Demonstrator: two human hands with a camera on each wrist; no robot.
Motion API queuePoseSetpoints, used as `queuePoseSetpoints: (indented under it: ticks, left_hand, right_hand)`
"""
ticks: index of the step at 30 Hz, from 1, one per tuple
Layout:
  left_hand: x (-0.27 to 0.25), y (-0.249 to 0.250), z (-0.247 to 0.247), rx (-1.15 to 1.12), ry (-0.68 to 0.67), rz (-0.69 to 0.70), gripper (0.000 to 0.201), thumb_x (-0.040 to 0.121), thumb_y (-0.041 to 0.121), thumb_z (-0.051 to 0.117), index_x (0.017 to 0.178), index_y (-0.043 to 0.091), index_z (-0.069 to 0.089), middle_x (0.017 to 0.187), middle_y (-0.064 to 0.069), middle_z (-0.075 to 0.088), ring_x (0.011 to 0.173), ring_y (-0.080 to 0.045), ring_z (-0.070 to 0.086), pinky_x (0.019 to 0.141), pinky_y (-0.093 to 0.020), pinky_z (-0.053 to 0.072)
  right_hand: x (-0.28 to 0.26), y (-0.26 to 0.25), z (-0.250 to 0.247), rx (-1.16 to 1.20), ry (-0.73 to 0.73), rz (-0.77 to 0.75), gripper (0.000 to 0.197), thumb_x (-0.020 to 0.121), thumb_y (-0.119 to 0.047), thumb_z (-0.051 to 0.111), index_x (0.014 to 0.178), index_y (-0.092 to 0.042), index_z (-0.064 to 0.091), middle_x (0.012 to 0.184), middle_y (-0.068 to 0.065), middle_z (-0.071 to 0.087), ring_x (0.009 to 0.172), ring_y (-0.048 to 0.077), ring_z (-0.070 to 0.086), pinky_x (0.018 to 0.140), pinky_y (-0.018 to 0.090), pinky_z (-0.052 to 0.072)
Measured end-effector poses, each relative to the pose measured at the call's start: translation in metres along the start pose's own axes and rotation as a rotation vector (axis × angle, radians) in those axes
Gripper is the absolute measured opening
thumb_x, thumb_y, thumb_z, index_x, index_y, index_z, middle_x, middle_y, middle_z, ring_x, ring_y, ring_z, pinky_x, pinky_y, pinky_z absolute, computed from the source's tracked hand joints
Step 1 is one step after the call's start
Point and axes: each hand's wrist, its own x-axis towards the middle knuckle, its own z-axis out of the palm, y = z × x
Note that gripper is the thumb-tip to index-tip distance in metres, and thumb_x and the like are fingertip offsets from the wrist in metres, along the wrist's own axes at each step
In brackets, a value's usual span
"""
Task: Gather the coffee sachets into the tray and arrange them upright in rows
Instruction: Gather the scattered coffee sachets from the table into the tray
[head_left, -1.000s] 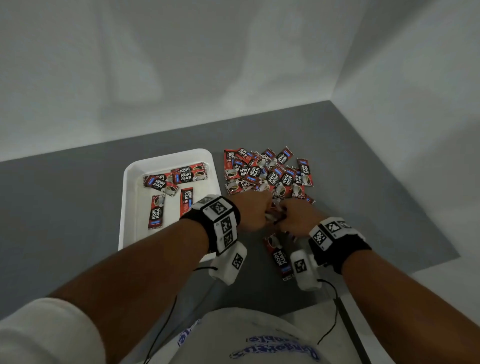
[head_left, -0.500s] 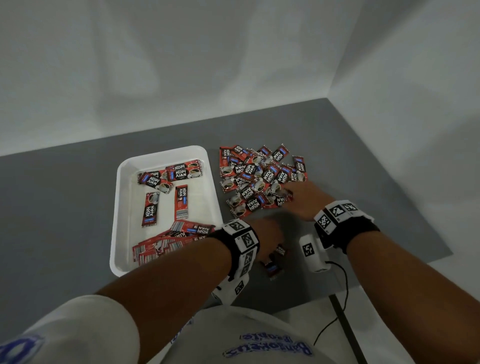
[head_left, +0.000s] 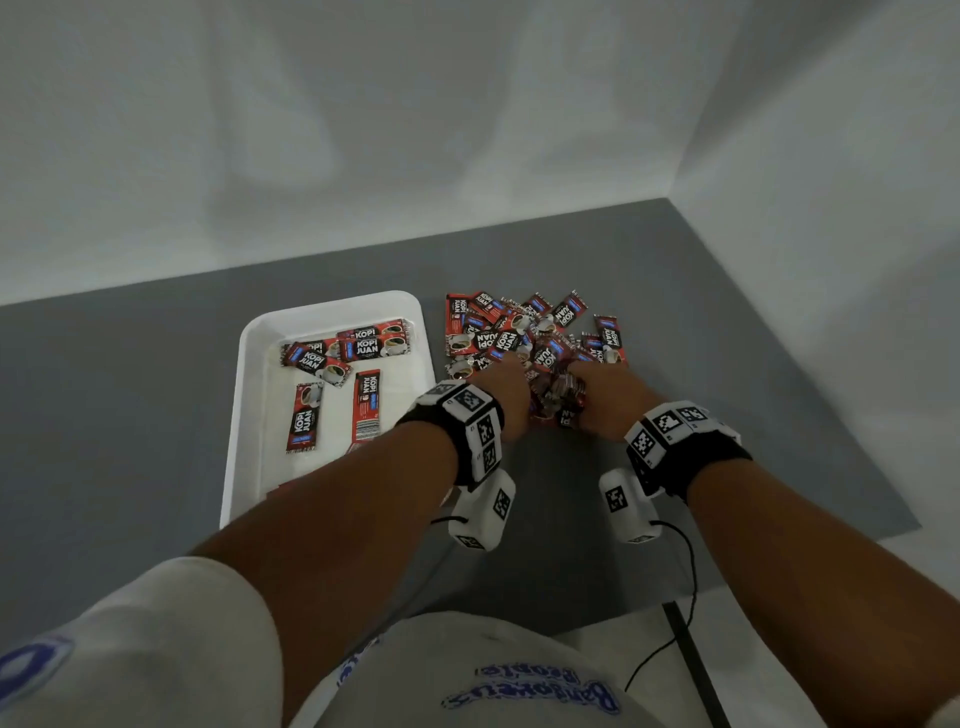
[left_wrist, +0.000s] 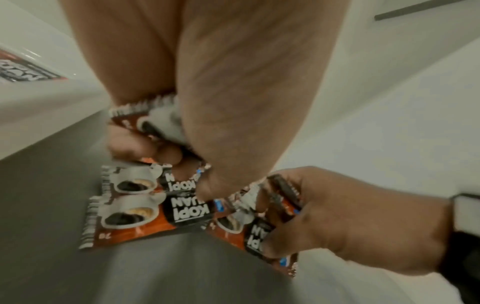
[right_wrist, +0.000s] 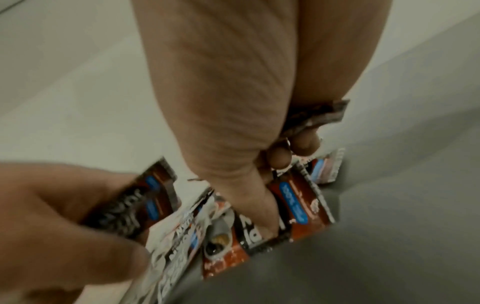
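Red-and-black foil coffee sachets (head_left: 524, 338) lie heaped on the grey table surface (head_left: 130, 415), just right of the white rectangular plastic tray (head_left: 236, 415), which holds several lying flat. Left hand (head_left: 506, 397) and right hand (head_left: 605, 402) each grip a bunch at the heap's near edge.
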Motion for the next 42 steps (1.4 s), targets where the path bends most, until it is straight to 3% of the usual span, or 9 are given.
queuePoseSetpoints:
  ticks: [3,9,15,20,24,28,33,37,42]
  left_hand:
    - [0.007,-0.004,0.007,0.083,-0.027,-0.016,0.030,0.095,0.012,0.062,0.122,0.000,0.060,0.124,-0.016,0.064,0.112,-0.030,0.065,0.082,-0.031,0.051]
    - [0.019,-0.006,0.014,0.088,-0.084,-0.036,0.026,0.097,0.016,0.061,0.118,0.002,0.065,0.121,-0.013,0.067,0.110,-0.027,0.066,0.081,-0.030,0.052]
    - [0.026,-0.013,0.001,-0.063,-0.023,-0.055,0.020,0.092,0.020,0.057,0.104,0.006,0.064,0.102,-0.008,0.069,0.082,-0.022,0.064,0.071,-0.031,0.057]
    - [0.027,-0.014,0.002,-0.066,0.040,-0.095,0.029,0.093,0.014,0.062,0.120,0.004,0.057,0.116,-0.011,0.066,0.104,-0.028,0.067,0.081,-0.033,0.056]
    - [0.031,-0.015,0.011,0.019,0.021,-0.094,0.026,0.097,0.014,0.060,0.120,0.003,0.064,0.124,-0.012,0.066,0.114,-0.027,0.065,0.085,-0.031,0.052]
    - [0.033,-0.017,0.014,0.039,0.016,-0.106,0.024,0.097,0.014,0.060,0.118,0.003,0.065,0.124,-0.013,0.067,0.114,-0.029,0.065,0.089,-0.033,0.052]
    - [0.034,-0.015,0.004,0.041,-0.030,-0.045,0.019,0.094,0.022,0.059,0.103,0.007,0.067,0.105,-0.010,0.070,0.094,-0.026,0.068,0.076,-0.032,0.056]
    - [0.039,-0.018,-0.011,-0.027,-0.001,-0.063,0.018,0.092,0.020,0.058,0.096,0.004,0.065,0.089,-0.008,0.065,0.078,-0.021,0.063,0.063,-0.030,0.052]
    - [0.057,-0.030,-0.020,-0.071,0.102,-0.125,0.018,0.090,0.016,0.065,0.100,0.001,0.064,0.094,-0.009,0.065,0.092,-0.024,0.067,0.081,-0.035,0.059]
  right_hand:
    - [0.000,0.003,-0.014,0.089,-0.023,-0.050,0.042,0.083,-0.019,0.079,0.119,-0.006,0.062,0.118,0.010,0.065,0.108,0.028,0.061,0.088,0.027,0.043]
    - [-0.003,0.002,-0.041,0.110,-0.112,-0.030,0.008,0.082,-0.004,0.067,0.084,-0.007,0.060,0.081,0.004,0.057,0.073,0.021,0.053,0.061,0.027,0.038]
    - [0.000,0.001,-0.057,0.304,-0.014,0.138,0.024,0.092,0.001,0.050,0.073,-0.012,0.057,0.063,0.003,0.059,0.045,0.011,0.059,0.039,0.019,0.041]
    - [0.029,0.013,-0.045,0.303,0.107,0.247,0.025,0.097,-0.017,0.051,0.072,-0.016,0.054,0.076,0.003,0.062,0.073,0.023,0.058,0.056,0.024,0.035]
    - [0.040,0.011,-0.028,0.406,0.162,0.337,0.025,0.088,-0.047,0.068,0.075,-0.028,0.058,0.076,-0.006,0.059,0.073,0.015,0.057,0.064,0.026,0.040]
    - [0.046,0.008,-0.014,0.309,0.160,0.448,0.032,0.077,-0.035,0.085,0.079,-0.015,0.061,0.081,0.002,0.066,0.060,0.012,0.053,0.051,0.022,0.039]
    - [0.048,0.000,-0.009,0.212,0.154,0.476,0.028,0.086,-0.020,0.077,0.105,-0.003,0.067,0.098,0.011,0.068,0.091,0.028,0.067,0.071,0.029,0.049]
    - [0.048,-0.001,-0.007,0.210,0.222,0.515,0.016,0.085,-0.017,0.076,0.086,-0.006,0.065,0.079,0.004,0.060,0.076,0.022,0.060,0.066,0.027,0.046]
    - [0.049,-0.007,-0.008,0.256,0.219,0.490,0.013,0.089,-0.017,0.068,0.088,-0.008,0.060,0.082,0.006,0.056,0.089,0.028,0.068,0.055,0.023,0.040]
